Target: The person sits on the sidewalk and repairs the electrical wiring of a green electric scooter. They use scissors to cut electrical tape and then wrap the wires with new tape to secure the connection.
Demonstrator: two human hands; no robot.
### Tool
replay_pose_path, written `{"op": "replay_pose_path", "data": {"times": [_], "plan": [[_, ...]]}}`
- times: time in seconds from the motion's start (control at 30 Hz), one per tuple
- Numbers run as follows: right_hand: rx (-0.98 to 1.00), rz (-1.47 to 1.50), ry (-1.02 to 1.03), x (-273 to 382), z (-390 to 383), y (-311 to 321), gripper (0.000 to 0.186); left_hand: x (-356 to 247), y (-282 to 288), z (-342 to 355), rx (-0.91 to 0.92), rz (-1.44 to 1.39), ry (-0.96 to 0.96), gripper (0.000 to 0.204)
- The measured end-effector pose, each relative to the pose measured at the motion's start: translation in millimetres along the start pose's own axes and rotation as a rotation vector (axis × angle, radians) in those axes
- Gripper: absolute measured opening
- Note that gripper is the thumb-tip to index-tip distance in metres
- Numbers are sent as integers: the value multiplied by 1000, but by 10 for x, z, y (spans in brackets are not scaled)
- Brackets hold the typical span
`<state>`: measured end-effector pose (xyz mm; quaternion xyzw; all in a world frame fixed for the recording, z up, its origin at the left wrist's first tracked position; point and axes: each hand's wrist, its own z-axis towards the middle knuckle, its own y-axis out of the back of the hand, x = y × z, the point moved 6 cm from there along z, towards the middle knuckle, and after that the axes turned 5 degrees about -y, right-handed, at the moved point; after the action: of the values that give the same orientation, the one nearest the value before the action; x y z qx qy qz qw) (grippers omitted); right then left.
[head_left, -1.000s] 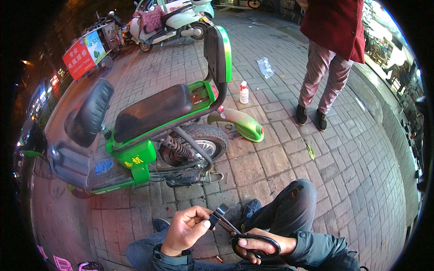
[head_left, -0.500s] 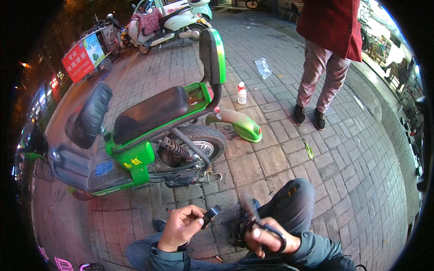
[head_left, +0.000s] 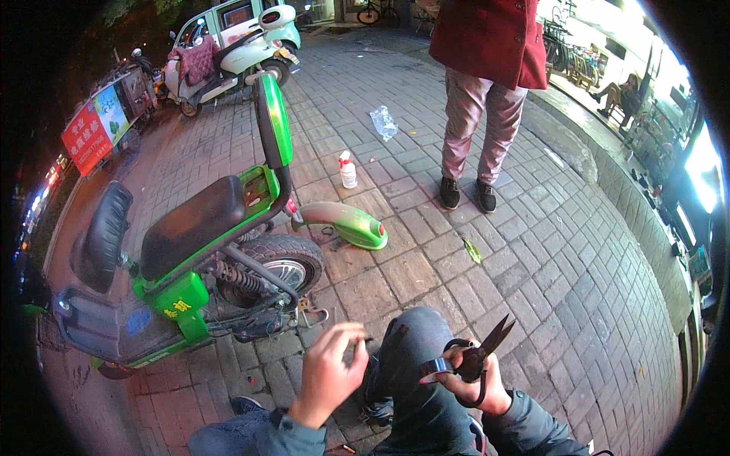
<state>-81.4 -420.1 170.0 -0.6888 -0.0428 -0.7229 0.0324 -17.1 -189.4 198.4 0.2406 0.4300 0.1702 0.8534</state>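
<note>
My right hand (head_left: 479,384) grips black-handled scissors (head_left: 496,336), blades pointing up and right, along with a black tape roll (head_left: 435,371). My left hand (head_left: 331,376) is raised with fingers curled toward the thumb; a small dark bit shows at the fingertips, too small to identify. My bent knee (head_left: 411,334) lies between both hands. Beyond them stands a green and black electric scooter (head_left: 194,224), its rear wheel exposed. A loose green fender (head_left: 353,228) lies on the paving beside it.
A white spray bottle (head_left: 349,173), plastic wrapper (head_left: 383,121) and leaf (head_left: 472,249) are on the paving. A person in a red coat (head_left: 487,38) stands ahead. White scooters (head_left: 228,61) and a signboard cart (head_left: 95,129) are behind; a curb (head_left: 639,235) runs along the right.
The tape roll passed from my left hand to my right, which moved right with the scissors. My left hand moved right and slightly up. The view shifted, so the scene appears further left.
</note>
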Motion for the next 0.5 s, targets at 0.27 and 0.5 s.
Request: {"op": "replay_pose_path", "data": {"times": [0.27,0.5], "plan": [[-104,150,-156,17,-93,87,34,283,-640,408,139,187,-325,15],[-117,75,-139,-137,-43,108,30,387,-739,345,399,3,-307,23]]}}
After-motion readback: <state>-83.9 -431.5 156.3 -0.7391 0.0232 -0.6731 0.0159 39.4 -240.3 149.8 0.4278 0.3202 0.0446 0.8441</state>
